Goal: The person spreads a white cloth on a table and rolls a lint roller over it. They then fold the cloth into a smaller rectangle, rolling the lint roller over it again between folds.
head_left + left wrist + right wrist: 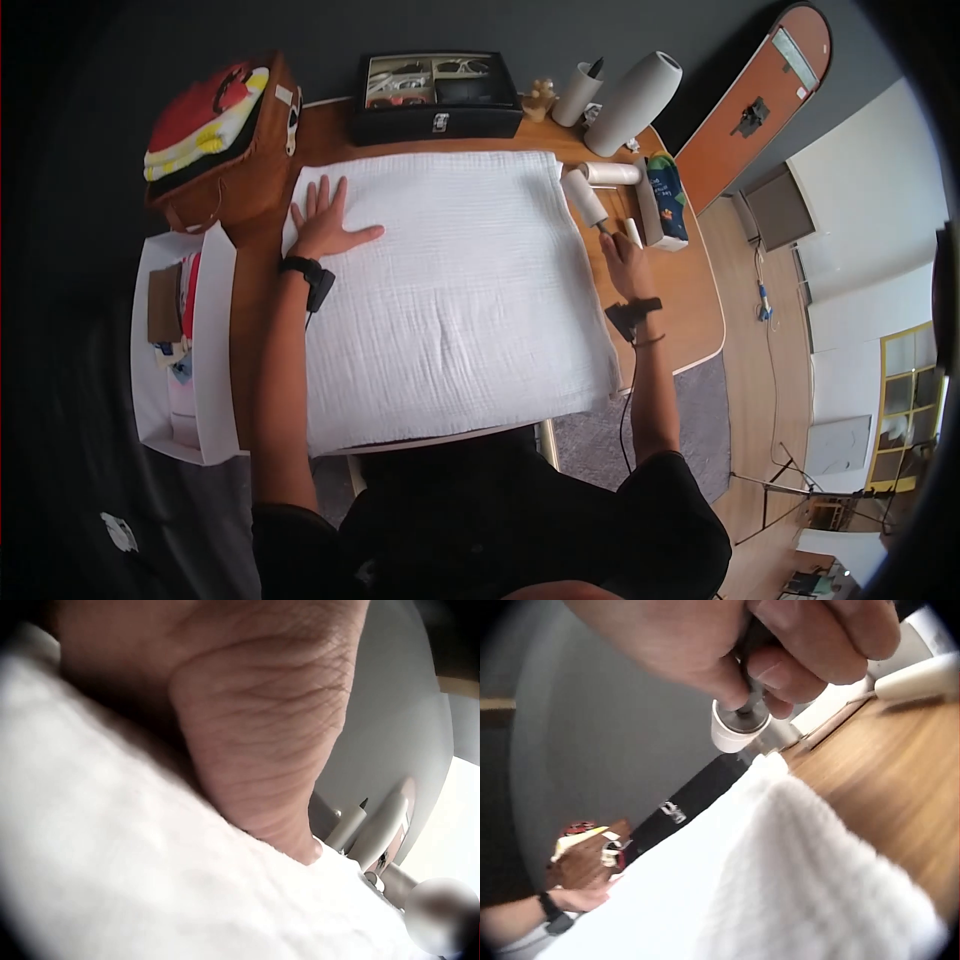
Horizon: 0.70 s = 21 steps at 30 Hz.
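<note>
From here I see the table (pixel 682 310) and, spread over it, the white cloth (pixel 450 290). The left hand (pixel 328 228) lies on its far left part, fingers open and splayed. The right hand (pixel 628 268) curls round the handle of the roller (pixel 587 199), near the cloth's far right corner; its long axis slants away and leftward, head foremost.

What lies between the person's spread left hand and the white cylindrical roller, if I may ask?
A bare stretch of textured white cloth, as the head view shows.
</note>
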{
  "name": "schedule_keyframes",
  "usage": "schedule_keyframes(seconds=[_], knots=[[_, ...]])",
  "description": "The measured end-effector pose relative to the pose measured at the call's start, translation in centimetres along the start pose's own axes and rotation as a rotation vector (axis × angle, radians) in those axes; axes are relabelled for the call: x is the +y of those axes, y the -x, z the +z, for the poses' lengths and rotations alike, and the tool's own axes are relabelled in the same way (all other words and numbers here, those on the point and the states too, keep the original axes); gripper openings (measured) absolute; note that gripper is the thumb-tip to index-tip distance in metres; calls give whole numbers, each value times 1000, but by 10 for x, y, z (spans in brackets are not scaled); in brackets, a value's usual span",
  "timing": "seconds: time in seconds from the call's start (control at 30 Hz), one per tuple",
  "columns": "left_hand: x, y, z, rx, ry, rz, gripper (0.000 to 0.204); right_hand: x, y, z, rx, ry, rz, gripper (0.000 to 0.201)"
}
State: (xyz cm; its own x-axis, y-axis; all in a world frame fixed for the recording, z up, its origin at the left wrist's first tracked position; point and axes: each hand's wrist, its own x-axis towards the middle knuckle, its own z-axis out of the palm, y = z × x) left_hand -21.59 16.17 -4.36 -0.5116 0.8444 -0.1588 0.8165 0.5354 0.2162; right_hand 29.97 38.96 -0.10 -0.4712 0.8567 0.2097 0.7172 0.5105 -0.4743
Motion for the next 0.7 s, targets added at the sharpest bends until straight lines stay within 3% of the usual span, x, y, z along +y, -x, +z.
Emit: schedule_keyframes(seconds=[0.1,0.13,0.23,0.3,0.33,0.37,0.43,0.47,0.5,0.57,0.6,0.63,0.7], knots=[[1,-1,1,-11,-30,-20,146,9,47,-9,-275,-145,-27,51],[2,-1,2,-20,-28,-14,146,13,60,-14,-277,-141,-17,51],[2,-3,1,-30,-54,-19,146,26,94,-26,-151,4,64,50],[4,-4,0,-39,-71,-42,146,43,111,-21,141,138,225,48],[2,-5,1,-47,-75,-37,146,42,122,-21,129,-48,295,46],[0,-6,2,-30,-68,-34,145,30,137,-21,124,-49,309,46],[2,-3,3,-5,-58,-28,144,1,168,-29,-33,-403,257,45],[2,-4,5,-2,-53,-28,144,-12,175,-46,-165,-164,173,46],[1,-4,5,2,-49,-27,143,-10,184,-49,-164,-166,182,46],[1,-4,5,-4,-55,-27,143,-6,197,-56,-139,-127,162,45],[2,-5,4,-6,-57,-31,142,-5,199,-59,-12,-83,189,44],[0,-7,5,-5,-65,-22,142,-5,201,-61,-4,-88,197,44],[-5,-9,11,22,-22,-9,143,-6,206,-69,95,105,412,43]])
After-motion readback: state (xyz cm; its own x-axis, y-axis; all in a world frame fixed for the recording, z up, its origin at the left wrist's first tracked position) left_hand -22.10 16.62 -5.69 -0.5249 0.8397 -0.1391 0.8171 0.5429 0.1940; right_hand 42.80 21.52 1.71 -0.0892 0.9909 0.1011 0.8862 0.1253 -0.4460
